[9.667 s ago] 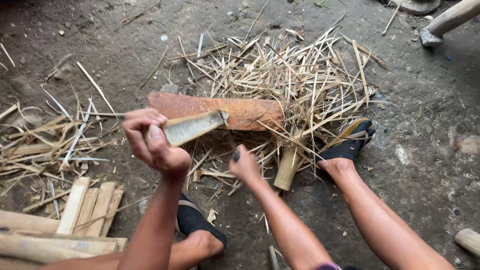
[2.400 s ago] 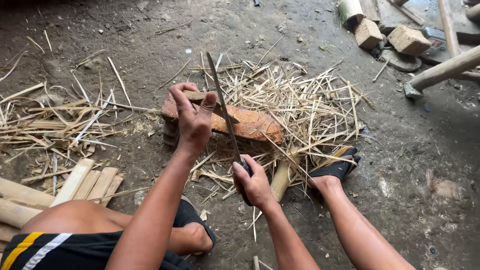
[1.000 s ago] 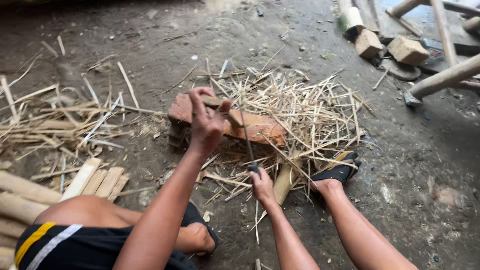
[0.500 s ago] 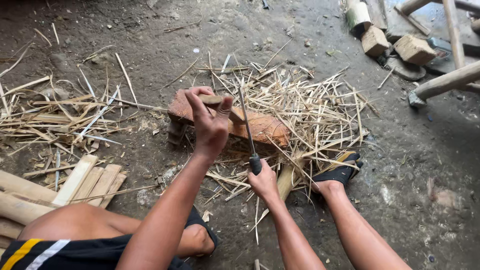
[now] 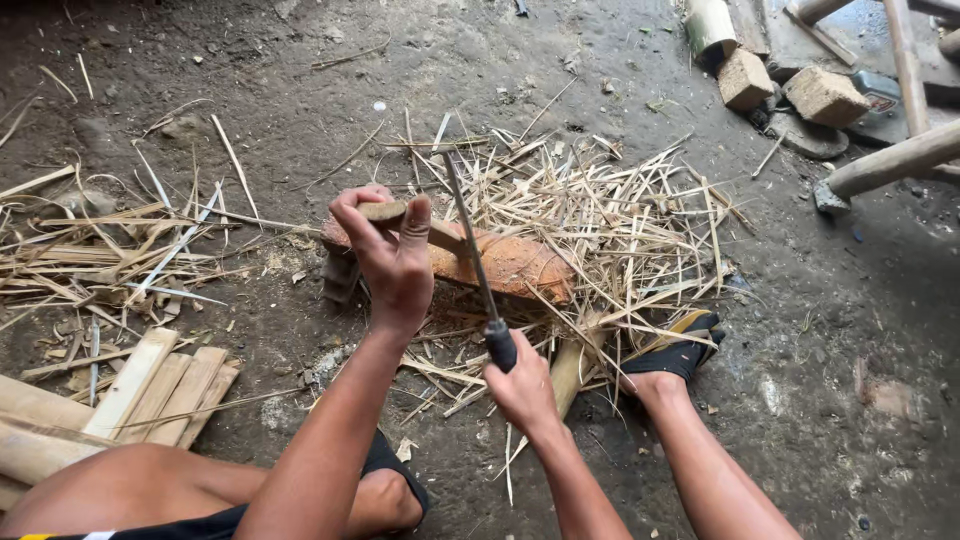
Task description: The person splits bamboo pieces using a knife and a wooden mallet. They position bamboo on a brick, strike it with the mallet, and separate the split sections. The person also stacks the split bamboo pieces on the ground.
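We are crouched over the dirt floor with our left hand clamped around a short bamboo piece, fingers curled over its top and thumb down its near side, pinning it on the reddish wooden block. The piece lies roughly level, its long axis running from about 10 o'clock to 4 o'clock across the block. Our right hand sits lower, at about 5 o'clock from the left hand and nearer to our body, and it is closed tight on the dark handle of a long knife. The blade runs up and away from that fist toward 11 o'clock, so it crosses the bamboo piece just to the right of our left fingers; the edge appears to rest on or against the piece, though we cannot tell whether it has bitten in. The blade's axis and the bamboo's axis meet at a steep angle, with the left hand touching the piece and the knife just beside that hand. A heap of thin bamboo slivers spreads from 12 to 3 o'clock around the block, split bamboo slats lie at 8 o'clock, and our sandalled foot rests at 4 o'clock.
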